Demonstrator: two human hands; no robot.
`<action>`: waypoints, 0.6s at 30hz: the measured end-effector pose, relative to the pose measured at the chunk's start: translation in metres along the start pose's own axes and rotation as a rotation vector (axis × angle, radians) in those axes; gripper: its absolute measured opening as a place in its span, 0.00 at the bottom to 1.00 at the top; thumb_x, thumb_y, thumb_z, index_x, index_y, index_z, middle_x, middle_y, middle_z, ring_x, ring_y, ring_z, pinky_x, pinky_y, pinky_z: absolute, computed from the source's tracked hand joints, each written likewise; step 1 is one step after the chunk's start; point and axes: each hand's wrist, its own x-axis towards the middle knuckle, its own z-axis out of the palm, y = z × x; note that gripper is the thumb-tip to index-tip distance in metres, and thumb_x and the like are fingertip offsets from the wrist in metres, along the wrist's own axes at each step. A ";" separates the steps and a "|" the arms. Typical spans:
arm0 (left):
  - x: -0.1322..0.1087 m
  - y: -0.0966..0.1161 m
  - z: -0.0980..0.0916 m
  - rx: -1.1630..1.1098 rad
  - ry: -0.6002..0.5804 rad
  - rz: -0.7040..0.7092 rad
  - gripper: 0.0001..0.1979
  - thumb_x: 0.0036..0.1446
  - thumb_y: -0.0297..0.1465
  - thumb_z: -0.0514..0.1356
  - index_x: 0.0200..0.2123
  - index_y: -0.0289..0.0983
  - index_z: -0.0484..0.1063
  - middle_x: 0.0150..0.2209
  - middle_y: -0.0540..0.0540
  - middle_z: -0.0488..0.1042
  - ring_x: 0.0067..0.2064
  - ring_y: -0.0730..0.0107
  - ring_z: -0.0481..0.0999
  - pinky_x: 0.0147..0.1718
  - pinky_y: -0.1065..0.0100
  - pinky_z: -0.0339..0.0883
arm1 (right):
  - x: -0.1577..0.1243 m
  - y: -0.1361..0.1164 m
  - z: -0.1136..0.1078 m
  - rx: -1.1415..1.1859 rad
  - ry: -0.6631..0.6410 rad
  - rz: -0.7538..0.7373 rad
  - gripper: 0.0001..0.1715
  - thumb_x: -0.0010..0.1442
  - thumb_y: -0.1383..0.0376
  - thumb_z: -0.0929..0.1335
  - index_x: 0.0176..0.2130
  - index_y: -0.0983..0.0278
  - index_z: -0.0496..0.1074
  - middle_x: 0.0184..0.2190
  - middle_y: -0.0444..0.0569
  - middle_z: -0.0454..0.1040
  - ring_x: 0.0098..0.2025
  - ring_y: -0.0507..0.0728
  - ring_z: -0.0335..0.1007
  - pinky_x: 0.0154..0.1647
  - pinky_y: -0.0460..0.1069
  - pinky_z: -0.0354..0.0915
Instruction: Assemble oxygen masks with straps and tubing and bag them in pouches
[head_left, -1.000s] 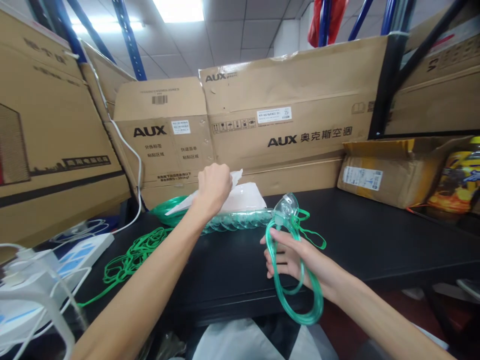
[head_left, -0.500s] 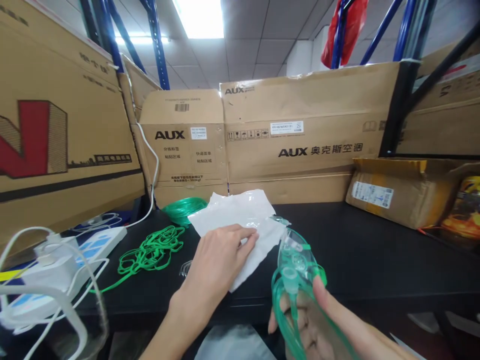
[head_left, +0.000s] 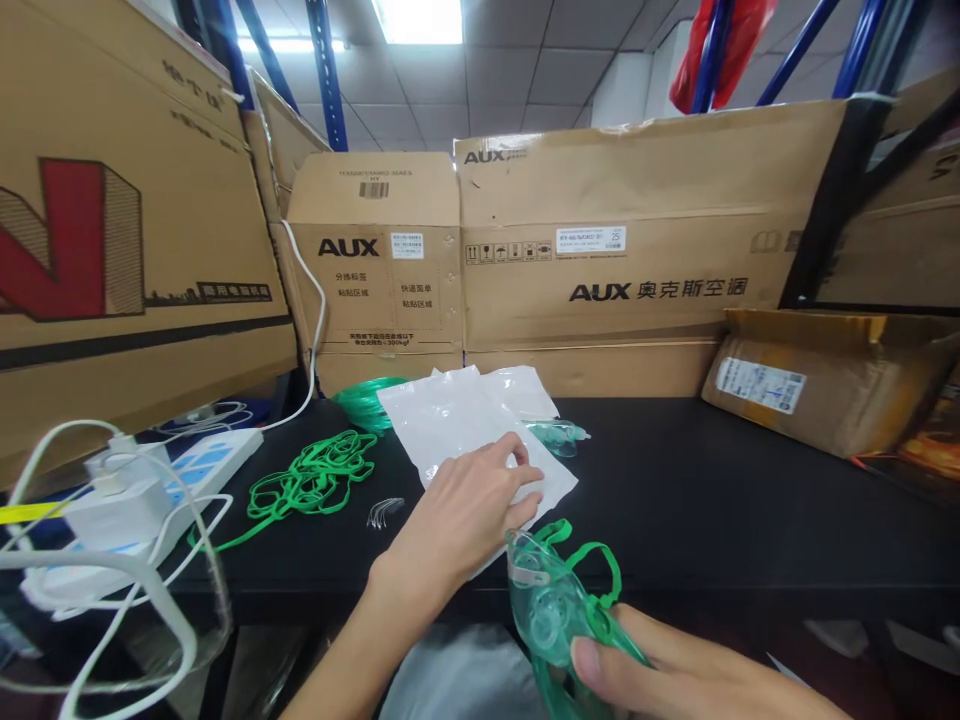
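Note:
In my right hand (head_left: 637, 650) is a clear green oxygen mask (head_left: 551, 610), gripped with my thumb on top. A green elastic strap (head_left: 600, 565) loops off its far side, and green tubing hangs below, partly out of view. My left hand (head_left: 480, 495) lies over white plastic pouches (head_left: 427, 415), its fingers bent and apart, with nothing visible between them. Another clear green piece, perhaps a second mask (head_left: 559, 435), pokes out behind the pouches. Left of my left hand are thin metal strips (head_left: 385, 512) and a tangle of green elastic cord (head_left: 315, 480).
Coiled green tubing (head_left: 367, 400) sits behind the cord. A white power strip (head_left: 217, 455) with plugs and loose cables takes up the left side. Cardboard panels (head_left: 585, 265) wall the back of the black table (head_left: 675, 500); an open carton (head_left: 795, 380) stands at right.
My right hand has brought the mask left and lower, turning it so the strap shows. My left hand's fingers have spread from a pinch. The pouches have shifted, showing more of the piece behind.

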 end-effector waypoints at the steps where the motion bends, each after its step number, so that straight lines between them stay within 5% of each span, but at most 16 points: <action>1: 0.000 -0.001 0.003 0.015 -0.010 0.015 0.13 0.70 0.39 0.57 0.49 0.48 0.80 0.52 0.51 0.75 0.41 0.62 0.80 0.32 0.64 0.67 | -0.002 -0.006 -0.002 -0.028 -0.022 0.013 0.42 0.61 0.39 0.69 0.65 0.56 0.70 0.65 0.44 0.69 0.71 0.70 0.54 0.75 0.59 0.44; 11: 0.001 -0.003 0.015 0.074 -0.073 0.074 0.16 0.65 0.33 0.60 0.55 0.51 0.76 0.51 0.51 0.74 0.42 0.60 0.79 0.31 0.63 0.67 | 0.004 -0.010 -0.004 -0.250 -0.129 0.056 0.35 0.62 0.38 0.66 0.55 0.59 0.76 0.57 0.45 0.77 0.62 0.70 0.67 0.62 0.53 0.63; 18: -0.001 0.000 0.020 0.097 -0.085 0.092 0.18 0.62 0.28 0.57 0.53 0.46 0.76 0.53 0.48 0.73 0.48 0.60 0.78 0.29 0.64 0.66 | 0.005 -0.013 -0.003 -0.278 -0.162 0.067 0.35 0.62 0.38 0.66 0.54 0.59 0.77 0.55 0.46 0.79 0.58 0.69 0.70 0.59 0.51 0.64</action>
